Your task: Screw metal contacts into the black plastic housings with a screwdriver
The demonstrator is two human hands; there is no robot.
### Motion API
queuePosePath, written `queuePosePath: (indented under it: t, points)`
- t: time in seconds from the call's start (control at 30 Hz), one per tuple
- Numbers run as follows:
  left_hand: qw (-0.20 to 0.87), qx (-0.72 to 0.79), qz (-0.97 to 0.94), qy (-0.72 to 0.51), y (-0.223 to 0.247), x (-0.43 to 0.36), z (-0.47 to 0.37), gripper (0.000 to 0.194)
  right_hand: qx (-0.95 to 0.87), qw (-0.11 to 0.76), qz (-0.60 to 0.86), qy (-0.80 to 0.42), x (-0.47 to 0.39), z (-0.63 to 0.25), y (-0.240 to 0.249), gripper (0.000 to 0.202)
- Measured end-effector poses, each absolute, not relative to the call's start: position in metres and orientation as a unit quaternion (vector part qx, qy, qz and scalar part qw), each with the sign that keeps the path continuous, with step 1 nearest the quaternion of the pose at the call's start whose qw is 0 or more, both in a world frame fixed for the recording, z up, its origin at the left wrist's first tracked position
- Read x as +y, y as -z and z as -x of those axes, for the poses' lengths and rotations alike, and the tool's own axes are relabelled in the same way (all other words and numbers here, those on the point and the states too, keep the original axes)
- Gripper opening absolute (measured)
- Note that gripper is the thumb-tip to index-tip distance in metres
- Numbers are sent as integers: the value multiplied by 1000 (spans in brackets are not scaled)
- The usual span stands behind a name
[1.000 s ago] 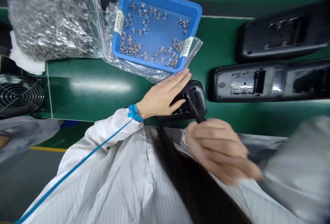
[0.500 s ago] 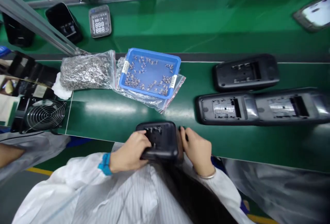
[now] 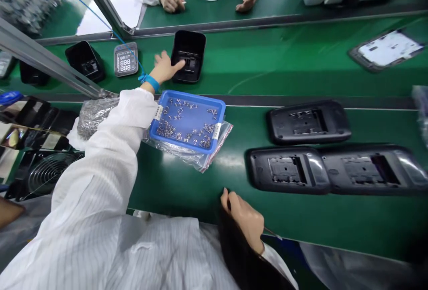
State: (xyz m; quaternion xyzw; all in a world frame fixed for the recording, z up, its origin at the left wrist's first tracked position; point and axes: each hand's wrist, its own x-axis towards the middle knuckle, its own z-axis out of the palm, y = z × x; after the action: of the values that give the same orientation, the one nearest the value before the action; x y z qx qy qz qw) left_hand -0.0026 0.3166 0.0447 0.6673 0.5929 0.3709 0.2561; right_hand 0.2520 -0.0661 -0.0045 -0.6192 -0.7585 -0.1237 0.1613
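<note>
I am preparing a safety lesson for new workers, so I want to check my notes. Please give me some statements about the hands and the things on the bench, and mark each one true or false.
1. The left hand is at the black open case. True.
2. The right hand is inside the blue tray. False: it is near the bench's front edge, outside the tray.
3. The blue tray holds small metal parts. True.
4. The digit display lies to the right of the black open case. False: it lies to the left.
5. Part of a plastic bag shows under the blue tray. True.
</note>
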Motion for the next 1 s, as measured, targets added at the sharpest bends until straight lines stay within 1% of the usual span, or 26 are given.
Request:
queuePosePath:
  t: [0.07,0.1,0.2,0.27,0.37,0.43,0.5,0.57,0.63,0.7,0.73,0.8,0.87,0.93,1.0]
  points:
    - [158,607,-708,-324,-52,290,-1,54,-757,165,622,119,-64,-252,4,38]
    - [144,601,-726,-302,-53,273,-4,51,-757,165,621,117,-63,-252,4,38]
    - [147,549,-800,-193,-41,231,-14,29,-759,169,617,122,-60,-252,2,40]
    - [148,512,-834,-143,-25,217,-20,20,-753,173,624,117,-59,-252,2,41]
    - [187,468,-850,-151,-10,218,-27,15,-757,156,628,91,-60,-250,3,39]
    - [221,439,-854,-170,-11,222,-30,16,-760,134,632,70,-63,-250,3,38]
    - [226,414,-863,-179,-20,215,-35,17,-761,116,638,25,-65,-254,-2,40]
    - [214,396,-873,-188,-31,190,-44,16,-755,121,643,-49,-64,-264,-13,43]
    - [230,379,-871,-213,-39,150,-57,15,-731,155,659,-91,-57,-281,-27,42]
    - [295,368,-847,-246,-40,101,-72,12,-689,191,698,-47,-43,-301,-38,36]
    - [340,367,-825,-260,-38,77,-79,10,-669,189,719,-21,-35,-310,-41,33]
    - [436,381,-766,-280,-30,35,-91,9,-624,142,768,28,-25,-321,-40,34]
    - [526,397,-689,-300,-21,6,-97,13,-608,91,787,44,-25,-320,-36,36]
    - [608,400,-609,-316,-15,-9,-97,22,-638,79,766,22,-38,-306,-34,35]
    - [669,395,-544,-318,-13,-12,-93,33,-697,108,708,-46,-58,-286,-37,35]
